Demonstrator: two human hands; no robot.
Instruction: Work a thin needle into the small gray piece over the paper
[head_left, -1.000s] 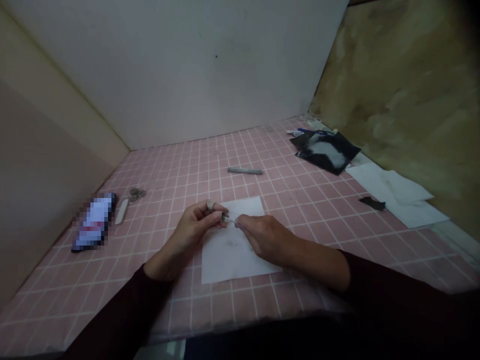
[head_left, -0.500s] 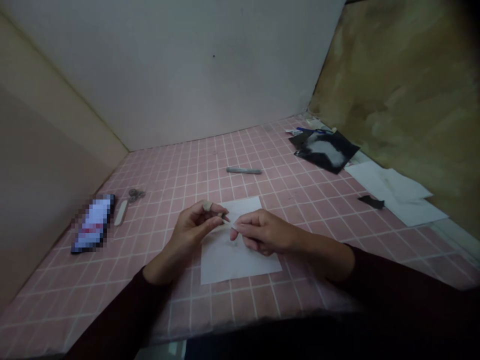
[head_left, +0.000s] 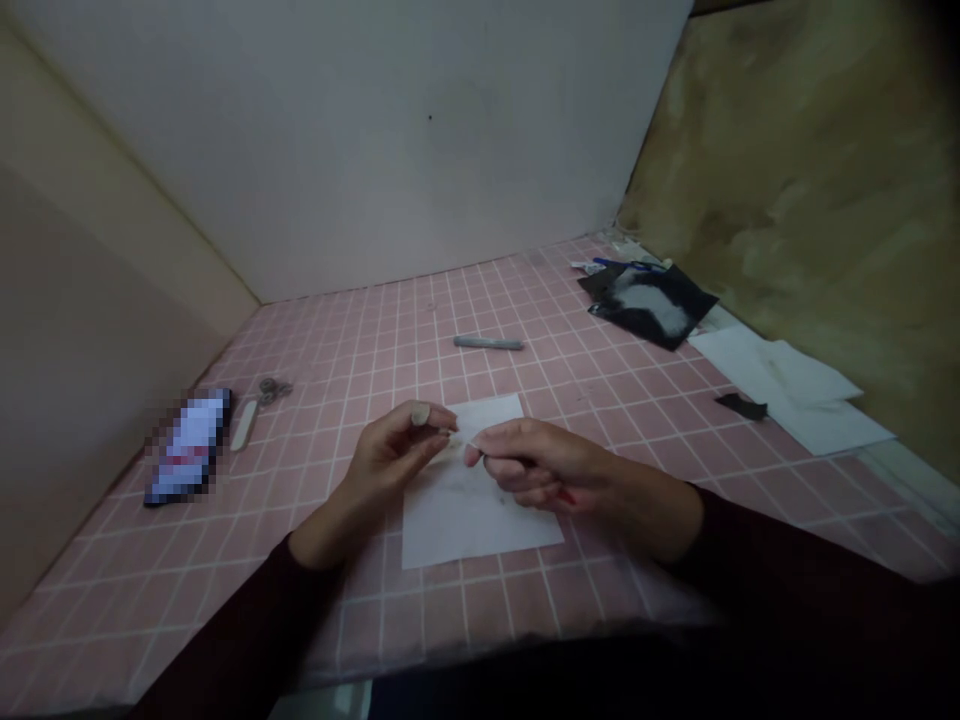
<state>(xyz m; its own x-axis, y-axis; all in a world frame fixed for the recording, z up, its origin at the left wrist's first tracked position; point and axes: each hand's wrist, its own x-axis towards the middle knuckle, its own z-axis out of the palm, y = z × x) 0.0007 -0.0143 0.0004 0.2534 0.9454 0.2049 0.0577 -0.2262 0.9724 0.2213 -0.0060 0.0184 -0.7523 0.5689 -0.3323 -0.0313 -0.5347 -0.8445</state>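
My left hand (head_left: pixel 394 452) pinches a thin pale strip (head_left: pixel 461 437), right hand (head_left: pixel 544 465) fingers closed on its far end; white paper sheet (head_left: pixel 480 525) below, probably for contrast.

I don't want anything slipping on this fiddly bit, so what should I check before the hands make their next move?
1. Left hand pinching the small pale item: ok, the fingertips are closed on it.
2. What the small pale item is: cannot tell, it is too small.
3. Right hand grip: cannot tell, the curled fingers hide what they hold.
4. Red-marked thing under the right hand: cannot tell, only a sliver shows.
5. White paper sheet under both hands: ok, it lies flat.
6. Small scissors and grey stick clear of the hands: ok, both lie off the sheet.
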